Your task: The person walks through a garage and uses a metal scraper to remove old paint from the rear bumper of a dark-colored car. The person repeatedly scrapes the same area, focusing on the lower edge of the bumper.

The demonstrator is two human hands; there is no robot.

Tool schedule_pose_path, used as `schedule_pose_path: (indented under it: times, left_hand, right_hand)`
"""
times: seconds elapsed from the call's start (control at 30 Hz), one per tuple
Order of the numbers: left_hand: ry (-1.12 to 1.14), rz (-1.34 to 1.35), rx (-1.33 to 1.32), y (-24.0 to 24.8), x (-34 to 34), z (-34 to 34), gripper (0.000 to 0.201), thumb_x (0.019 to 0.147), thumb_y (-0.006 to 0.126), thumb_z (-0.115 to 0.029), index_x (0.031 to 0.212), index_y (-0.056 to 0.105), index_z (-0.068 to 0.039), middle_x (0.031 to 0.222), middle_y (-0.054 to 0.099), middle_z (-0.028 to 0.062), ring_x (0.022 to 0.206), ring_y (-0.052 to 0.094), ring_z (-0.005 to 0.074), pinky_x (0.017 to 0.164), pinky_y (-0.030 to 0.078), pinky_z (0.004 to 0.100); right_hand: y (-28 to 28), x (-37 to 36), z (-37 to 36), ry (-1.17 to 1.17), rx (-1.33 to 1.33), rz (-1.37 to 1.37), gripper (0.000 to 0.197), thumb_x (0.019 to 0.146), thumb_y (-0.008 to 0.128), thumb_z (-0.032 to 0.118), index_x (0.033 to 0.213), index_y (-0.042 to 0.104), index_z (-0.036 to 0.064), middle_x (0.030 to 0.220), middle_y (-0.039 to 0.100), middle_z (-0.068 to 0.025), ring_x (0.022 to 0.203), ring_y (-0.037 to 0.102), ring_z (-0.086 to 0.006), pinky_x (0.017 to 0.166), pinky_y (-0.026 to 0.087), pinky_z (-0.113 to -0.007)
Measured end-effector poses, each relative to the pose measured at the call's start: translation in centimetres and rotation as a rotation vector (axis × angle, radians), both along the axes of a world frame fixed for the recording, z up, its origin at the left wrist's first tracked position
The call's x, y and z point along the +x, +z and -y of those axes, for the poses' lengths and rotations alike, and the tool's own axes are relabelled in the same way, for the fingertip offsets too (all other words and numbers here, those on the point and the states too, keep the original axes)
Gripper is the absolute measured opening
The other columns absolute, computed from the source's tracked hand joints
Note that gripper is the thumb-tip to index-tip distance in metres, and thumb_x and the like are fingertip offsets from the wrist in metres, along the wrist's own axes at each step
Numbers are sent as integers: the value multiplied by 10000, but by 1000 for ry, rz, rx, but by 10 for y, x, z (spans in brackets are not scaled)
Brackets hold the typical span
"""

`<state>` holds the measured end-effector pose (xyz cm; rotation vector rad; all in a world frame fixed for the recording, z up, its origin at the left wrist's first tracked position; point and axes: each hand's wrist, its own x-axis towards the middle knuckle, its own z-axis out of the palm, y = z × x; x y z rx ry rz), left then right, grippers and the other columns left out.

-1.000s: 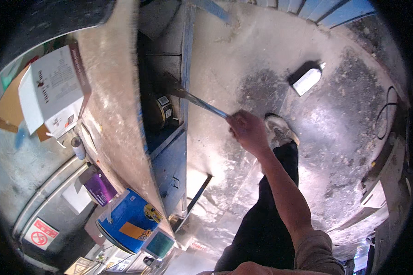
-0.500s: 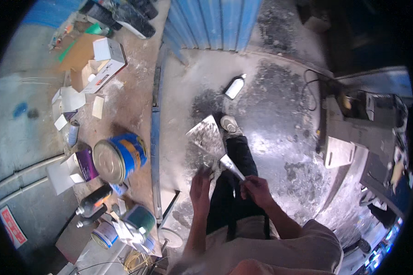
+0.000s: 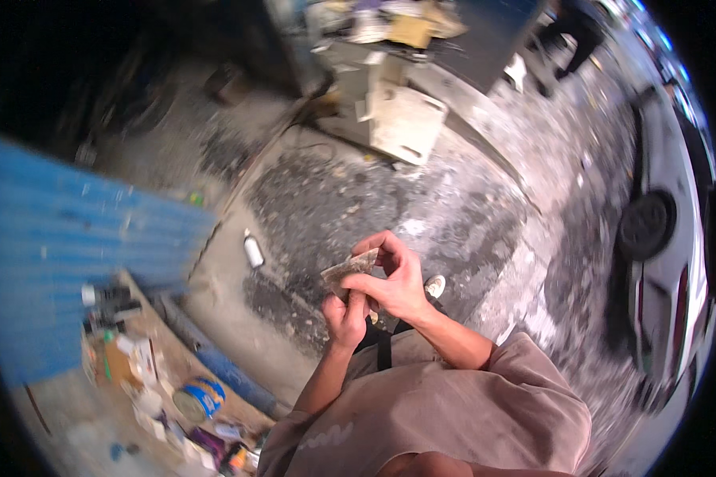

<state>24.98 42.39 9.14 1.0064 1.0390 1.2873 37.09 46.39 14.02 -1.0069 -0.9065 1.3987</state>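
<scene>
Both my hands meet in front of my body around a putty knife. Its broad, smeared grey blade [image 3: 348, 268] shows between my fingers, while the handle is hidden by my hands. My right hand [image 3: 398, 285] is curled at the blade's right side, its thumb reaching across the lower edge. Below and to the left, my left hand [image 3: 347, 316] is closed at the bottom of the blade, fingertips touching the right hand; exactly what part it grips is hard to see.
On the floor lies a white bottle [image 3: 253, 249] with a dark end. A cluttered bench with a blue can [image 3: 199, 399] is at lower left, by a blue corrugated panel [image 3: 79, 230]. A pale board [image 3: 406, 123] leans ahead. At right stands a white car [image 3: 672, 238]; a person [image 3: 571, 40] is farther off.
My view has swung right, away from the bench, bringing the car into sight. The putty knife, previously held out by its handle in my right hand, is now drawn in between both hands.
</scene>
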Motion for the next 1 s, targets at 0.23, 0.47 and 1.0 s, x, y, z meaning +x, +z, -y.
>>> schedule_pose_path:
  times: [0.23,0.47,1.0]
  left_hand:
    - [-345,-21,29,24,243,-10,264,1019,560,-182,804,586,-32,658,546,-31,584,490,53,487,355,250]
    - [-597,-441,529,51,400,-31,216,974,589,-161,1069,659,20,884,697,157,724,691,262,631,523,350]
    - [-1022,-469,634,65,630,-168,413,848,755,-118,1215,619,16,995,688,193,852,703,347,728,560,396]
  right_hand:
    - [29,232,37,-554,-48,35,322,733,893,149,797,596,41,737,674,-39,696,610,-78,651,505,-260]
    - [25,403,65,-801,58,-311,330,1029,570,296,983,630,-26,890,705,-127,806,686,-182,736,559,-320]
    - [-8,588,18,-1236,-35,-223,173,880,743,17,1024,683,-57,895,714,-82,789,670,-111,698,557,-258]
